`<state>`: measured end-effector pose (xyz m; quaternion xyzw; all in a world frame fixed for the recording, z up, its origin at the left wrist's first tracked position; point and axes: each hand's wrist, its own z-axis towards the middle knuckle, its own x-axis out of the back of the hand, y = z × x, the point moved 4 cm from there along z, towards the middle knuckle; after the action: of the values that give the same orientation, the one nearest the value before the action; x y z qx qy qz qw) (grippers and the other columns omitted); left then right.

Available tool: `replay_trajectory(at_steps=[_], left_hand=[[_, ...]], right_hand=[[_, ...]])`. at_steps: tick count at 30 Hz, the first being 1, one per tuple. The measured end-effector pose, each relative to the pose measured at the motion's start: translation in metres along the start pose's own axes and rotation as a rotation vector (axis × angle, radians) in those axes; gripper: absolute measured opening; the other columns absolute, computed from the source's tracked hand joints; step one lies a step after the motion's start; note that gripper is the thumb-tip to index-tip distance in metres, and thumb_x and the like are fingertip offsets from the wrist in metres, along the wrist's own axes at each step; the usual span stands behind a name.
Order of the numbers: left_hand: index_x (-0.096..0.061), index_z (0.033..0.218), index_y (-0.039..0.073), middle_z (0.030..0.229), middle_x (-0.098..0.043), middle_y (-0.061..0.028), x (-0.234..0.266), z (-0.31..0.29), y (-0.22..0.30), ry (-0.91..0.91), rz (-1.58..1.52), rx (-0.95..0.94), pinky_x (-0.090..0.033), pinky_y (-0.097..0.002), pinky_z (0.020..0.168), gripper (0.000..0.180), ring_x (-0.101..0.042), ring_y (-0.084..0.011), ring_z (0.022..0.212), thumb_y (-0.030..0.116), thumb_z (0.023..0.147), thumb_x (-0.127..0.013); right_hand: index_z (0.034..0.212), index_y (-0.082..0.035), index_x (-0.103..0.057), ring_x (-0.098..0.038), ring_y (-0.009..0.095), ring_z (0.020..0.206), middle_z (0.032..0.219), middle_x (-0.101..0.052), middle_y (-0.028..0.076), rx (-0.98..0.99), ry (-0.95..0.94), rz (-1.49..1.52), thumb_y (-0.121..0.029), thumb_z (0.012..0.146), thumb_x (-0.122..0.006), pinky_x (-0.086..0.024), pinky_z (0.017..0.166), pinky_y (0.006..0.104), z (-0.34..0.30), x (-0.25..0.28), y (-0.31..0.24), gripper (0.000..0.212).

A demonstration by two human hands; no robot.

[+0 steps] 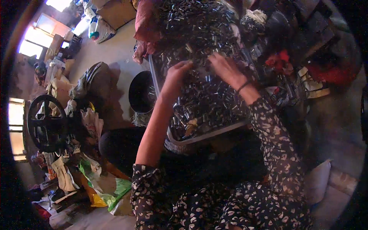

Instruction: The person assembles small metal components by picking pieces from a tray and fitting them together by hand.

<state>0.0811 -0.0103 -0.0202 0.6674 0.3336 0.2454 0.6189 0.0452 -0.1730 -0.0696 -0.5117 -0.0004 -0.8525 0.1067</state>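
Observation:
A large grey-rimmed tray (207, 137) is filled with small, shiny, tube-like metal pieces (205, 97). Over its middle my left hand (179, 73) is closed, with the fingertips drawn together and turned toward the right. Close by, my right hand (225, 68) has its fingers bent and pressed together above the same pieces. Anything between the fingertips of either hand is too small and dim to name. A gap separates the two hands. Near the tray's front left corner a pale brownish scrap (191, 125) lies on the pieces.
A dark round pan (141, 92) stands left of the tray. Reddish cloth (147, 23) hangs by its far left edge. Farther left are a black hand wheel (46, 122) and a green-and-white sack (103, 184). Red cloth (280, 61) lies to the right.

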Motion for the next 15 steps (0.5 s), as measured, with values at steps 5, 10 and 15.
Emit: replay_trajectory(at_steps=[5, 10, 15], left_hand=[[-0.054, 0.099, -0.002, 0.071, -0.059, -0.0052, -0.011, 0.022, -0.020, 0.041, 0.126, 0.164, -0.042, -0.0218, 0.045, 0.030, -0.052, -0.0102, 0.053, 0.018, 0.077, -0.056], [-0.057, 0.094, 0.000, 0.067, -0.057, -0.0021, -0.043, 0.018, -0.015, -0.073, 0.266, 0.155, -0.038, -0.0202, 0.045, 0.027, -0.049, -0.0065, 0.053, 0.017, 0.073, -0.060], [-0.060, 0.089, 0.002, 0.067, -0.058, -0.0036, -0.056, 0.013, -0.011, -0.113, 0.539, 0.092, -0.041, -0.0236, 0.052, 0.024, -0.050, -0.0085, 0.058, 0.017, 0.071, -0.060]], right_hand=[[0.092, -0.004, -0.058, -0.057, 0.031, 0.072, 0.081, -0.059, 0.017, -0.482, -0.070, 0.645, -0.018, 0.073, -0.057, -0.045, 0.066, 0.0359, -0.012, 0.065, -0.007, 0.024], [0.093, -0.004, -0.060, -0.059, 0.022, 0.077, 0.086, -0.060, 0.012, -0.501, -0.118, 0.450, -0.025, 0.074, -0.058, -0.044, 0.069, 0.0285, -0.032, 0.094, -0.007, 0.028], [0.093, -0.006, -0.060, -0.058, 0.022, 0.077, 0.085, -0.061, 0.012, -0.621, -0.012, 0.850, -0.027, 0.074, -0.058, -0.043, 0.069, 0.0283, -0.052, 0.090, -0.009, 0.029]])
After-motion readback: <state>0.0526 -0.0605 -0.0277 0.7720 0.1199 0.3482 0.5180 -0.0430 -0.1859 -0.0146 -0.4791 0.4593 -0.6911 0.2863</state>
